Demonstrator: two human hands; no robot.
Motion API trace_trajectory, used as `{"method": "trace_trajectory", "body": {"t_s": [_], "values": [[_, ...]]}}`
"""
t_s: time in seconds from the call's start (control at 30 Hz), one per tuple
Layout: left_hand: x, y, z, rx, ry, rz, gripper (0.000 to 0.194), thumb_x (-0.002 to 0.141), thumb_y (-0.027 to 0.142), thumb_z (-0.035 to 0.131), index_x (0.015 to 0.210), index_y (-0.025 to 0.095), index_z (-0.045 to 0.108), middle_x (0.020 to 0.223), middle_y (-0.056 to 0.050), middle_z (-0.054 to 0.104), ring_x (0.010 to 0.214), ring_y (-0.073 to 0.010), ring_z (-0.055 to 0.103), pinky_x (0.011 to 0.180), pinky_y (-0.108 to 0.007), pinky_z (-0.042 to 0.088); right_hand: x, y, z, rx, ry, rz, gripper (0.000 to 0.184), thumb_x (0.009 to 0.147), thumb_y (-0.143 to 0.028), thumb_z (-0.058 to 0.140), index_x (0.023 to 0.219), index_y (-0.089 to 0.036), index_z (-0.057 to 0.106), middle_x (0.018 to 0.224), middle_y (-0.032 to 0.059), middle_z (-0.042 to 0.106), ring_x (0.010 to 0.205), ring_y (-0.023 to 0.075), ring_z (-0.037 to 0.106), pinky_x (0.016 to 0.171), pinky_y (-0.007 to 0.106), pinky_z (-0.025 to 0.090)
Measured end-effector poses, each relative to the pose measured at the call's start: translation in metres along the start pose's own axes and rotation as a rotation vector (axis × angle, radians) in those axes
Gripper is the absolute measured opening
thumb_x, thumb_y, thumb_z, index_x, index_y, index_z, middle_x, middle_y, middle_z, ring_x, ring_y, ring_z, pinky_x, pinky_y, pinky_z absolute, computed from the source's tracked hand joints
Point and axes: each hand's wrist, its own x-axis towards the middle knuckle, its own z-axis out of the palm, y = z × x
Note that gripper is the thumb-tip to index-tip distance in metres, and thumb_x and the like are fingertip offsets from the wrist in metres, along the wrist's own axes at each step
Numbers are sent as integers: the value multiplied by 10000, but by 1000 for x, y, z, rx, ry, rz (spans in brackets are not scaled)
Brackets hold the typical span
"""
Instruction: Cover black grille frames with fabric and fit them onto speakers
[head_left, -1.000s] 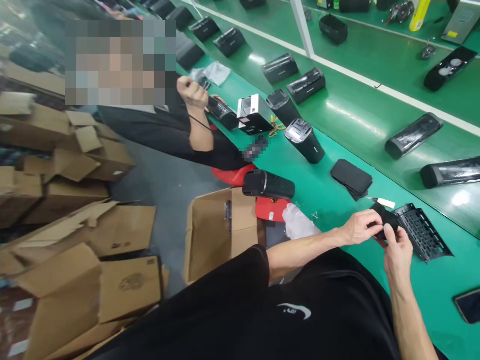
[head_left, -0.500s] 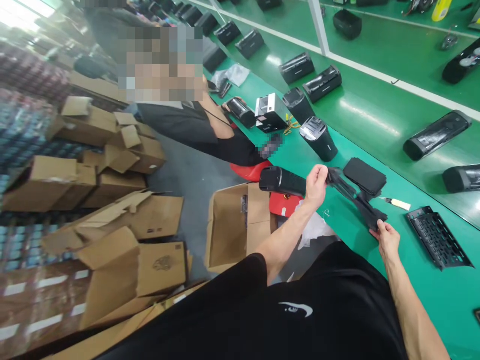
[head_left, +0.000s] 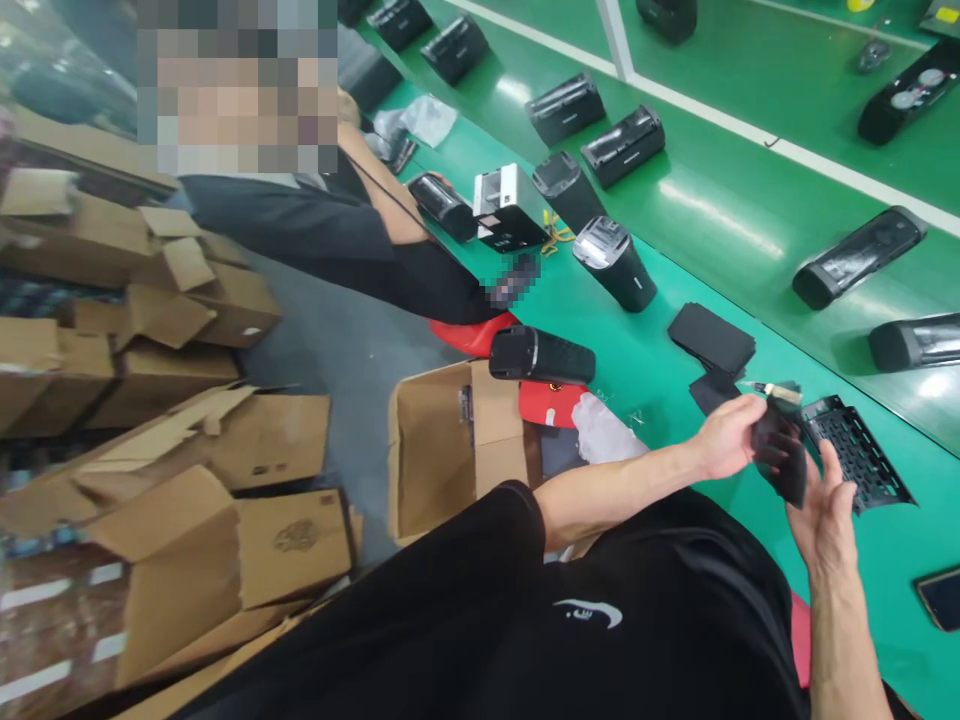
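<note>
My left hand (head_left: 731,438) pinches a thin, see-through black sheet (head_left: 778,455) by its left edge, and its fingers show dimly behind the sheet. To the right of that sheet, my right hand (head_left: 825,515) is open, palm up with fingers apart; whether it touches the sheet's lower edge I cannot tell. A stack of black sheets (head_left: 712,338) lies on the green table just beyond, with another dark piece (head_left: 714,392) beside it. Behind the held sheet is a pale-handled tool (head_left: 772,388), partly hidden. Past my right fingers sits a black perforated panel (head_left: 870,465).
A black speaker housing (head_left: 541,355) lies at the table's near edge above an open carton (head_left: 435,460). Another housing (head_left: 615,265) stands farther along. A co-worker's arm (head_left: 382,200) reaches over the table at left. A phone (head_left: 941,597) lies at right.
The black sheet was stretched between both hands; now my left hand has brought it rightward and my right hand has opened. The view has shifted to the right.
</note>
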Motion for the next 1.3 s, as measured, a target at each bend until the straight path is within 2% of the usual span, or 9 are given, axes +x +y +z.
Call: {"method": "trace_trajectory", "body": {"t_s": [0.07,0.17,0.33,0.47,0.6,0.77,0.87,1.07,1.3], "values": [[12,-22,8,-40,-42,-73,372,829,455,819,878,189,564,782,-42,713,698,-188,696,678,-326,561,-14,-10,-10,85,-52,-7,793,658,-703,892,1320,-342,647,1270,69,723,1088,281,704,877,460,585],[29,-38,15,-28,-34,-99,334,842,400,818,852,168,577,744,-23,682,705,-157,675,743,-305,553,-28,-19,-25,89,67,0,514,663,-454,971,1070,-241,742,959,41,749,767,187,666,747,365,558],[47,-49,16,75,-32,-170,357,829,410,831,871,169,571,810,-19,671,732,-141,645,755,-303,544,-33,-22,-39,182,161,-30,605,729,-682,866,1122,-252,706,1065,69,737,875,225,682,743,397,567],[58,-55,10,246,-84,-94,460,792,510,837,808,179,517,709,37,553,650,-97,531,686,-247,480,-24,-10,-46,-39,326,-98,595,656,-630,908,1042,-238,680,952,26,708,764,194,642,704,376,554],[77,-48,2,752,-149,-20,375,942,501,652,807,176,524,675,48,503,633,-95,475,673,-240,443,-3,0,-64,-232,518,-171,579,656,-691,834,940,-204,699,847,19,679,749,195,605,751,382,545],[104,-37,4,1602,-301,120,241,1041,290,429,940,186,621,957,-35,669,916,-169,623,908,-314,497,27,-5,-89,-493,606,-181,563,661,-689,753,932,-196,730,845,67,682,830,274,612,964,520,488],[112,-35,9,1945,-237,150,280,1062,310,391,1048,200,649,1123,-77,667,1043,-218,648,979,-379,507,33,-5,-100,-661,632,-179,567,641,-678,752,949,-203,721,787,61,611,891,329,591,1031,580,429],[124,-35,12,2005,-38,237,409,1054,473,473,1377,233,547,1314,-95,616,1207,-258,617,1000,-426,538,32,7,-125,-827,688,-283,795,717,-737,706,1237,-138,648,988,99,594,869,295,609,942,521,487],[147,-36,10,1960,-148,290,328,1051,415,498,1257,255,698,1224,-80,631,1199,-243,580,1031,-394,509,40,-7,-136,-858,586,-278,498,816,-671,593,934,-197,695,814,61,630,792,267,583,824,453,475]]}}
